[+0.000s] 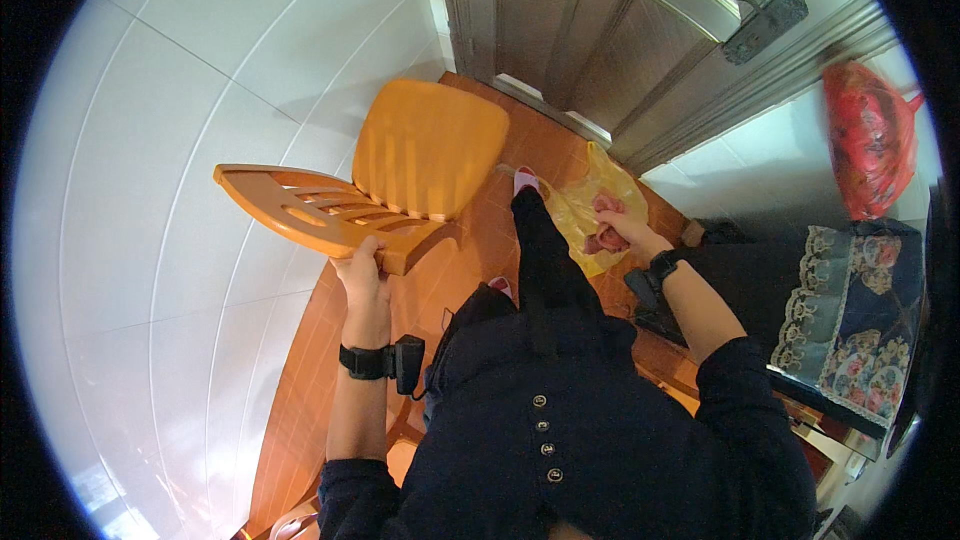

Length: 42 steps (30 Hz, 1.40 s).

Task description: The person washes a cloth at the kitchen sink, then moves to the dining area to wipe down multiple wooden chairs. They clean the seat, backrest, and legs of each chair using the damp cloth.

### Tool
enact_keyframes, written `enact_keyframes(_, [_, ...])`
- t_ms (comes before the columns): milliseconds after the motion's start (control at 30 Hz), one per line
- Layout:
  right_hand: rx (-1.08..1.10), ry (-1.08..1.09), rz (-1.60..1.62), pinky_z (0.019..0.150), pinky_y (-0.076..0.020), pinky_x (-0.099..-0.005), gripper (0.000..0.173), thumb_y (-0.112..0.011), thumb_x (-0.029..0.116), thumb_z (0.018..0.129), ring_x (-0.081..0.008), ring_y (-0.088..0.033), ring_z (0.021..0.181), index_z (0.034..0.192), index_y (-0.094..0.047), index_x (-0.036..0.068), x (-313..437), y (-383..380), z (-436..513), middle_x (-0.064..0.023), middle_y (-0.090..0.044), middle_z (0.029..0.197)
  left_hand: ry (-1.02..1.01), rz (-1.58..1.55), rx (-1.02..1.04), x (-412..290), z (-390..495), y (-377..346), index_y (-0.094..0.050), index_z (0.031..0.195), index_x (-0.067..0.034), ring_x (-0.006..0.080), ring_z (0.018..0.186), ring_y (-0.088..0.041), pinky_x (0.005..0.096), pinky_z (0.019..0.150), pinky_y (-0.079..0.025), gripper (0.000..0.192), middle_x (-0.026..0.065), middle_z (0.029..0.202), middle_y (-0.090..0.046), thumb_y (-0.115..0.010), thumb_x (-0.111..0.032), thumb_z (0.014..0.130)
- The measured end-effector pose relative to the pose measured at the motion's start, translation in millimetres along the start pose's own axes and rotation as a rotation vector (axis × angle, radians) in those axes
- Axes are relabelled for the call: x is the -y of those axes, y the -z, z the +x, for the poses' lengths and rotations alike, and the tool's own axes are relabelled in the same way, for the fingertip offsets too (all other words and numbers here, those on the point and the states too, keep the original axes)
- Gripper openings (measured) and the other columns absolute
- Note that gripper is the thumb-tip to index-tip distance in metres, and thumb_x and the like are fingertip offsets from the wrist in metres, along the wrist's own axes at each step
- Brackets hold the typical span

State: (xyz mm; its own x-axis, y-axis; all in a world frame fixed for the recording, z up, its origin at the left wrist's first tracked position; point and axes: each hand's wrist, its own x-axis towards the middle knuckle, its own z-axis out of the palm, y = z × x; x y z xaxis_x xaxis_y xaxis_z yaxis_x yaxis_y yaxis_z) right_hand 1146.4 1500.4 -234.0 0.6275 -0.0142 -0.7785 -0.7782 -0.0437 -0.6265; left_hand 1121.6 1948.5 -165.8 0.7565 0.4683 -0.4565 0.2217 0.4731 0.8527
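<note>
My left hand [364, 270] grips the top rail of the backrest of a wooden chair [431, 142], whose slatted back points towards me and whose seat lies beyond it. In my right hand [626, 231] is a bunched reddish-pink cloth [607, 240], parts of it showing on both sides of the fingers. Beneath that hand a yellow plastic bag [574, 202] lies spread on the floor beside my foot. Both wrists wear black straps with a small device.
A tiled wall [180, 187] runs along the left. Ahead stands a panelled door [577, 37] with a handle [765, 22]. At the right are a red plastic bag [870, 139] and a dark cabinet with a floral, lace-edged cover [847, 322]. My slippered foot [526, 180] is on the floor.
</note>
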Motion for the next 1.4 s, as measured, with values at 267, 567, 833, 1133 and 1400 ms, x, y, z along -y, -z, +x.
enact_keyframes(267, [-0.162,0.026,0.03,0.051,-0.0485,-0.0298,0.022,-0.062,0.015,0.083,-0.0152,-0.061,0.064,0.102,-0.056,0.006,-42,35,10,-0.0039,-0.061,0.072,0.015,0.052,-0.093,-20,-7,-2,-0.054,0.101,-0.005,0.0188,0.068,-0.058,0.0316,0.055,-0.05,0.032,0.0054,0.083,-0.058,-0.06,0.006,0.071])
enact_keyframes(567, [-0.081,0.086,0.086,0.054,-0.0497,-0.0316,0.016,-0.066,0.01,0.081,-0.0169,-0.063,0.065,0.093,-0.059,0.003,-56,40,-1,-0.0064,-0.065,0.078,0.123,0.134,0.018,-33,18,25,-0.052,0.109,0.0,0.0254,0.085,-0.062,0.0387,0.075,-0.054,0.038,0.0098,0.095,-0.059,-0.055,0.007,0.072])
enact_keyframes(833, [-0.073,0.099,-0.008,0.064,-0.0496,-0.0303,0.021,-0.066,0.014,0.081,-0.0164,-0.063,0.074,0.094,-0.061,-0.001,-33,37,25,-0.0081,-0.066,0.091,0.123,0.123,0.05,-28,30,47,-0.052,0.11,0.0,0.0256,0.092,-0.06,0.0375,0.081,-0.053,0.039,0.0098,0.099,-0.059,-0.055,0.007,0.072])
enact_keyframes(1133, [-0.022,0.172,-0.07,0.071,-0.0498,-0.033,0.032,-0.063,0.016,0.084,-0.0192,-0.063,0.081,0.109,-0.056,-0.002,-20,61,51,-0.0091,-0.061,0.111,0.099,0.158,-0.056,-28,12,38,-0.052,0.112,0.0,0.0227,0.091,-0.062,0.0341,0.078,-0.053,0.038,0.0084,0.1,-0.06,-0.055,0.009,0.074])
enact_keyframes(1400, [0.002,0.237,-0.422,0.072,-0.0493,-0.0379,0.044,-0.07,0.027,0.077,-0.0226,-0.061,0.083,0.108,-0.057,-0.001,21,28,95,-0.0091,-0.061,0.092,0.061,0.235,-0.077,-31,-10,18,-0.048,0.115,-0.001,0.0178,0.089,-0.059,0.0309,0.074,-0.051,0.04,0.0072,0.103,-0.058,-0.058,0.005,0.077])
